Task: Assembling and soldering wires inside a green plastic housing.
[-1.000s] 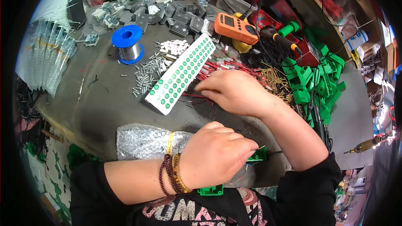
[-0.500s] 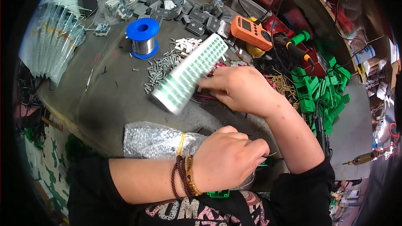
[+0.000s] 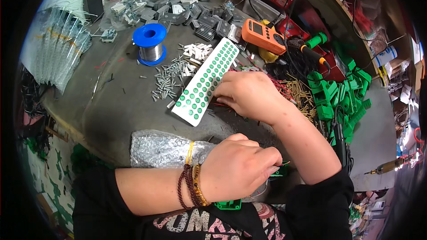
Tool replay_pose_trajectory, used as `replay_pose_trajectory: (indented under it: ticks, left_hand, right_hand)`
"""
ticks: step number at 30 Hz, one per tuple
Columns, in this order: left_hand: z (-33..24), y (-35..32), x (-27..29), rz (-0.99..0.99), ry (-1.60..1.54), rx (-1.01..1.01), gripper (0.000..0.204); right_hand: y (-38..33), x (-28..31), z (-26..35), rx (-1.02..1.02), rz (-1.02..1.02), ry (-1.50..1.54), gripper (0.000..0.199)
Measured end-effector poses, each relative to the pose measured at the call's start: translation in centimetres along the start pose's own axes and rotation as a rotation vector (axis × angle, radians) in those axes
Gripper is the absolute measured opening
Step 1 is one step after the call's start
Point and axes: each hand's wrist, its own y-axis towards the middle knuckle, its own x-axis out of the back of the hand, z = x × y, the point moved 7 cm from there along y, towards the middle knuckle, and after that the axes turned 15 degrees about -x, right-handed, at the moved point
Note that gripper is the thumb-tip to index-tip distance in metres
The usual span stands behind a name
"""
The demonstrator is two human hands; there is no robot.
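Observation:
My left hand (image 3: 240, 165), with bead bracelets at the wrist, is low in the middle, its thumb and fingers pinched together. A thin wire (image 3: 287, 163) with a coppery end sticks out past the fingertips. Just under them shows a green plastic part (image 3: 280, 171), mostly covered. A green plastic housing (image 3: 229, 205) peeks out below the wrist. Farther off, my right hand (image 3: 251, 95) has its fingers curled together at the right edge of a white sheet of round green stickers (image 3: 206, 82). Its fingertips point down among red wires (image 3: 222, 105); what they grip is hidden.
Bubble wrap (image 3: 164, 149) lies left of my left hand. Beyond are screws (image 3: 167, 80), white pieces (image 3: 196, 50), a blue solder spool (image 3: 151, 46) and grey finned heatsinks (image 3: 207, 26). To the right are an orange meter (image 3: 264, 35), brass pins (image 3: 302, 98) and green plastic parts (image 3: 340, 91).
The sticker sheet, blurred and tilted before, has shifted right and now lies flatter and still. My right hand stays beside its edge. My left hand keeps its pinch.

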Motion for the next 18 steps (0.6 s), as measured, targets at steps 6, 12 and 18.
replay_pose_trajectory:
  ticks: [6,12,18]
  left_hand:
    - [0.0,0.0,0.1,-0.008,-0.005,-0.005,0.013]
    - [-0.3,0.4,0.0,-0.02,-0.022,-0.016,0.012]
    - [0.1,0.3,0.4,-0.001,-0.027,0.031,0.009]
  right_hand:
    - [0.5,0.2,0.4,0.05,-0.136,0.141,0.018]
    - [0.8,-0.3,0.7,0.08,-0.08,0.234,0.017]
    - [-4.8,3.7,-1.7,-0.194,-0.119,0.55,0.007]
